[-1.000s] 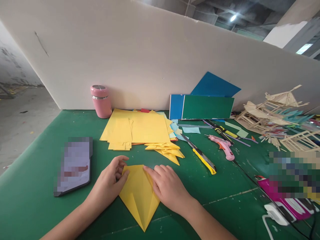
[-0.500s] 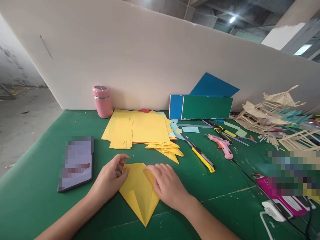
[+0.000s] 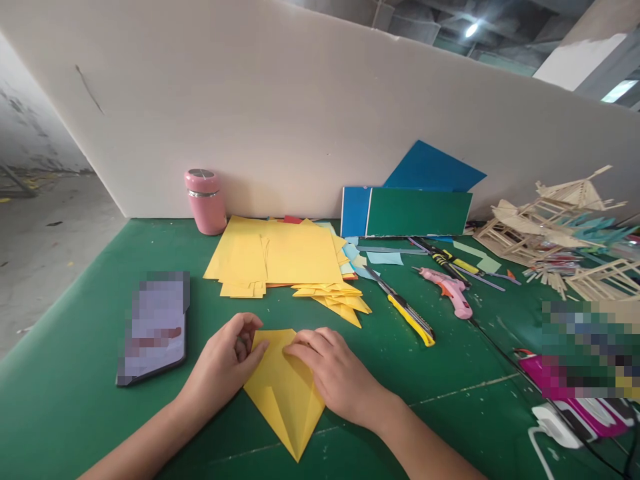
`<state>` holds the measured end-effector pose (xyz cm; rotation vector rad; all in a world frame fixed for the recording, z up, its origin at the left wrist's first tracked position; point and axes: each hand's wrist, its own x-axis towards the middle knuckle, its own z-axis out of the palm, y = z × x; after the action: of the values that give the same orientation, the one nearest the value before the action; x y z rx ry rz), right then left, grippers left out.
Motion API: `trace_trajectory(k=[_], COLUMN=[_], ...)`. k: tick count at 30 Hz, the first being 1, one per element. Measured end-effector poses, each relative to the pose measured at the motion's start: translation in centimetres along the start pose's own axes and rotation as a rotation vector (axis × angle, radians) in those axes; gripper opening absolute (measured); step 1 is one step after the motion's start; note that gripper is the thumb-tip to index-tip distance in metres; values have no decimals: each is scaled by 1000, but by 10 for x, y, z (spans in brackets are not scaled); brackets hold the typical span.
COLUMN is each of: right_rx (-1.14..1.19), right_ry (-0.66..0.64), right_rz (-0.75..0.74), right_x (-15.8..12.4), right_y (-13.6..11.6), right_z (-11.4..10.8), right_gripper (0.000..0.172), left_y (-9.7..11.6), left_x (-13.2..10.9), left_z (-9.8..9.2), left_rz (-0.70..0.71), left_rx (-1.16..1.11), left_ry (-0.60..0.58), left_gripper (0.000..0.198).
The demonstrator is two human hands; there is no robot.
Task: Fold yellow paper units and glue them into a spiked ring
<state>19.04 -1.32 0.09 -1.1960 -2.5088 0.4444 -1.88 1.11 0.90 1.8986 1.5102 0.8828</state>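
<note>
The paper (image 3: 283,393) lies on the green table (image 3: 75,380) between the left hand (image 3: 225,360), fingers loosely curled, and the right hand (image 3: 345,377), fingers bunched; I cannot tell whether these pinch it. Best hold one edge steady, pressing creases firmly. A pale board (image 3: 280,113) stands behind; grey floor (image 3: 45,247) shows left.
</note>
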Motion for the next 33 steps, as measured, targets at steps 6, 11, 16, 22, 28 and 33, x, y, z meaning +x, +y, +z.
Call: trace_trajectory(k=[6, 11, 16, 22, 28, 33], right_rx=[-36, -50, -88, -102, -111, -125], right_ry=[-45, -83, -101, -90, -110, -128], right_rz=[2, -1, 17, 29, 14, 13], right_x=[-3, -3, -4, -5, -4, -3], right_y=[-3, -4, -4, -3, -3, -2], right_z=[-7, -9, -6, -3, -5, -5], right_gripper=[52, 55, 56, 57, 58, 57], left_y=[0, -4, -7, -7, -6, -6], left_x=[0, 0, 0, -1, 0, 3], left_z=[0, 2, 0, 0, 2, 0], left_rz=[37, 27, 99, 271, 192, 122], left_rx=[-22, -54, -8, 28, 7, -43], left_ry=[-31, -12, -17, -6, 57, 20], left_gripper=[16, 17, 13, 11, 6, 7])
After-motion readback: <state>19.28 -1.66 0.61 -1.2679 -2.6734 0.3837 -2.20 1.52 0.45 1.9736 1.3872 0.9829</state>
